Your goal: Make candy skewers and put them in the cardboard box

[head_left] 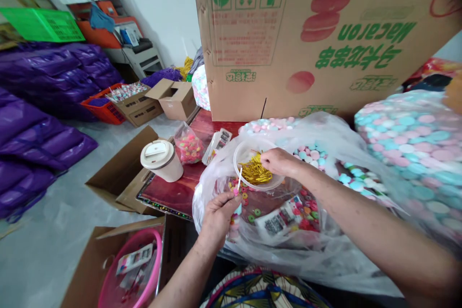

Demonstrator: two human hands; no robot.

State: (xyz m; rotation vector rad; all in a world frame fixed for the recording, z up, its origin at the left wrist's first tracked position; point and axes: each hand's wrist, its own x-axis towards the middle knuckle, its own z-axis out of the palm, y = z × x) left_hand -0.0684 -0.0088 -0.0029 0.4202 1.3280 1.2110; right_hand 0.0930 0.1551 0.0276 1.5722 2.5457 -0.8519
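My left hand is closed around a candy skewer, its white stick pointing up and pink and blue candies partly hidden by the fingers. Gold twist ties lie in a pile inside a round white plastic bowl. Over that bowl's right side, my right hand pinches at the gold ties with fingertips together. Below the bowl, colourful ring candies and a printed white packet rest among clear plastic sheeting.
A lidded white cup and a bag of pink candies stand on the red table. Behind rises a large cardboard box. Bagged pastel candies sit at right. A pink basin is in a carton at lower left.
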